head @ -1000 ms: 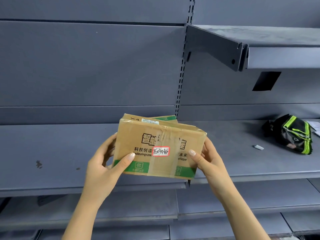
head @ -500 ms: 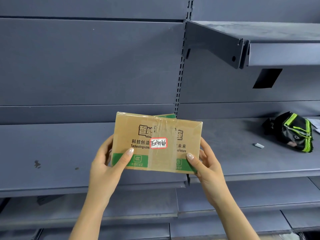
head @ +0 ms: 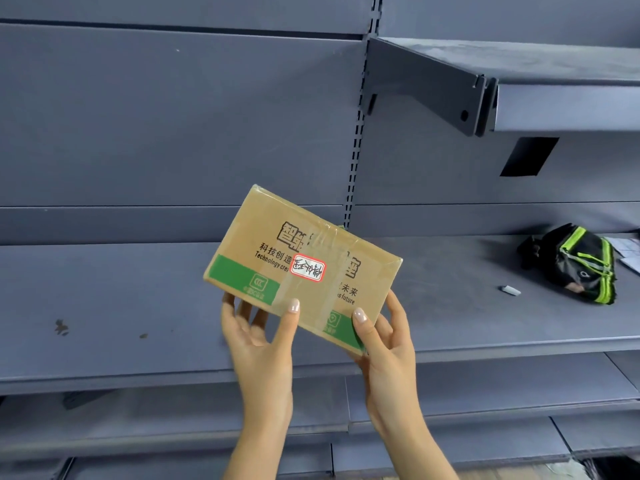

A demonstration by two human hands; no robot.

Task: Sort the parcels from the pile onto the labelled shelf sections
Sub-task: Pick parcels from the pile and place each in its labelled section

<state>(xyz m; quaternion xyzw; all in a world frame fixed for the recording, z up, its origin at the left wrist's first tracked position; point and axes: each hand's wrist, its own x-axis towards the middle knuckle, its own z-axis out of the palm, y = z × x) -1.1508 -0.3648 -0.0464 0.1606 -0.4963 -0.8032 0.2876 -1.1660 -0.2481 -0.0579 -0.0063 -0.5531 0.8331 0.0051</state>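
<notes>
The left hand [head: 258,336] gripped the box [head: 304,265] at its lower edge. Its thumb lay straight up the front face on the clear tape, and its fingers [head: 242,313], spread and only lightly bent, reached up behind the box. The right hand [head: 384,344] gripped the lower right corner the same way, with the thumb pressed on the green band in front and the fingers [head: 396,313] curled round the side and back.

The box was a brown cardboard one with black print, green bands and a white sticker [head: 307,267] with a red border and handwriting on it. It was held in the air, tilted with its right end lower, in front of the grey middle shelf [head: 138,306] and across the foot of the slotted post [head: 356,140]. It touched nothing but the hands.

Well to the right on that shelf lay a black bag [head: 578,263] with bright green stripes. A small white scrap [head: 510,290] lay just beside the bag, and papers [head: 628,252] lay at the frame's edge. Above these, an upper shelf [head: 554,64] jutted out on a dark bracket [head: 426,84].
</notes>
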